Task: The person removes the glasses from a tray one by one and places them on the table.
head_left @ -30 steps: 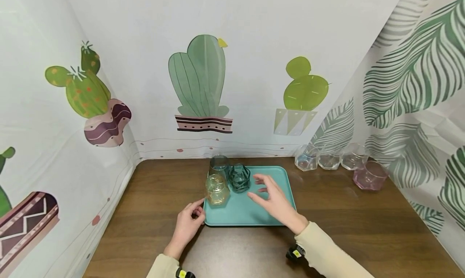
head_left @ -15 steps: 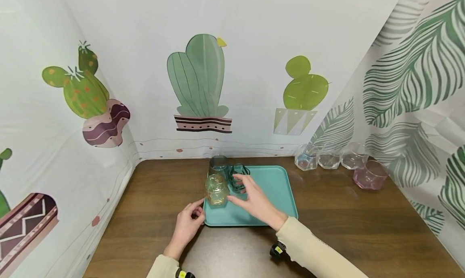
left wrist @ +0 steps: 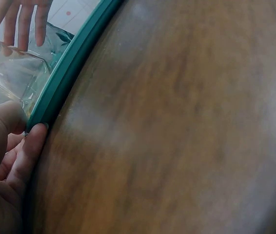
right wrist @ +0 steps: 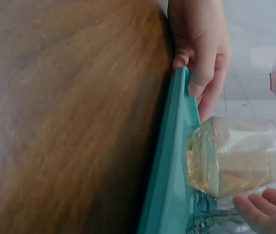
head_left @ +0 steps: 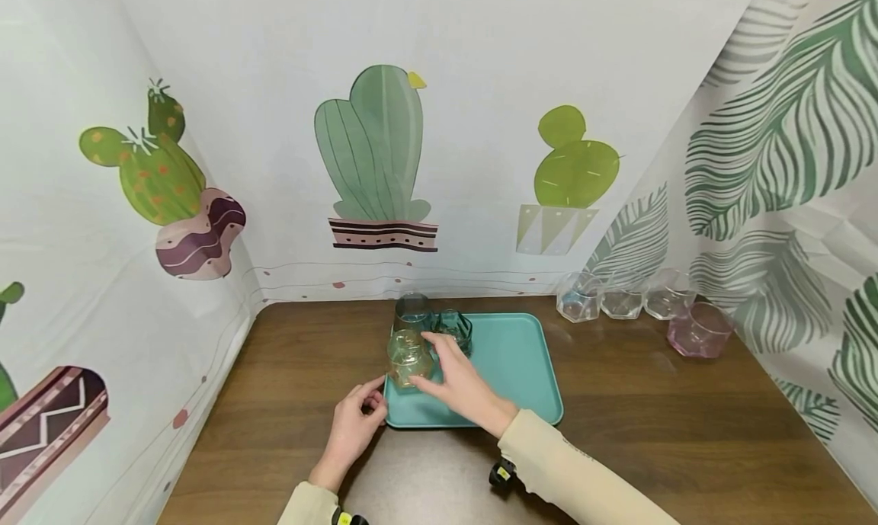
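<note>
Down close, the left hand (head_left: 351, 426) pinches the near corner of the smooth teal tray (head_left: 521, 357) on the brown wooden table (head_left: 652, 418). Just past it, the right hand (head_left: 458, 382) reaches around the see-through yellow glass (head_left: 408, 357) with angled sides, fingers apart, thumb touching. Whether it grips, I cannot tell. Only the right wrist view shows the left thumb (right wrist: 200, 73) over the tray's rim. Beyond stand a grey glass (head_left: 412, 312) and a dark green glass (head_left: 456, 325).
</note>
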Tool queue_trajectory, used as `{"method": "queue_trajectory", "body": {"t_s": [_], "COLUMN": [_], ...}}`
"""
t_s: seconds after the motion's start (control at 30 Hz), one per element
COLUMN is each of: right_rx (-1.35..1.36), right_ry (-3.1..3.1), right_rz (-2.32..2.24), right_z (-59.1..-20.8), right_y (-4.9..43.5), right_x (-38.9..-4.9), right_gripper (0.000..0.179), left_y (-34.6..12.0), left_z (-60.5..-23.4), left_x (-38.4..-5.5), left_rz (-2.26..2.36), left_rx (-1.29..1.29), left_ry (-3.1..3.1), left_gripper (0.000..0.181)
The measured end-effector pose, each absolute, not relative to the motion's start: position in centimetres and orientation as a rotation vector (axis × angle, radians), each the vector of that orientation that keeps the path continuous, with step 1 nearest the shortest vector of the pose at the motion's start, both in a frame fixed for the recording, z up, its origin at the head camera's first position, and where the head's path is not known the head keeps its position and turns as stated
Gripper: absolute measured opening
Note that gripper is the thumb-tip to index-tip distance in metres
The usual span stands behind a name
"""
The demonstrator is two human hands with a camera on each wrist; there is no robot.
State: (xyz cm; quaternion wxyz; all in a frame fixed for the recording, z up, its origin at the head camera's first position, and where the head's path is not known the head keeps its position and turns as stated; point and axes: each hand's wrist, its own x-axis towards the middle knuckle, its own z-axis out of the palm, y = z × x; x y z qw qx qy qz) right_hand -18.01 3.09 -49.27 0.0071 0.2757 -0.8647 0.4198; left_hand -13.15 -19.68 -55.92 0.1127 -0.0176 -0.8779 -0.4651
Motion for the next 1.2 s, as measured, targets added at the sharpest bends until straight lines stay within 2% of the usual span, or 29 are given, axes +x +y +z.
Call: {"method": "queue_trajectory", "body": {"t_s": [0.67, 1.2], "right_rx": [0.733, 0.695], "right_ry": [-2.723, -2.720], "right_rz": [1.331, 1.414], "right_z": [-50.6, -50.9], "right_y": [0.2, -0.4], "right_x": [-18.6, -19.0], "right_gripper": [0.088, 0.081], "left_y": [-19.6, -19.6], "left_z": [-56.1, -55.9], "left_x": [-13.2, -13.1], "left_rz": [-1.335, -1.333], "left_rx": [-0.066, -0.067], "left_ry": [-2.567, -2.569], "left_gripper": [0.040, 0.039]}}
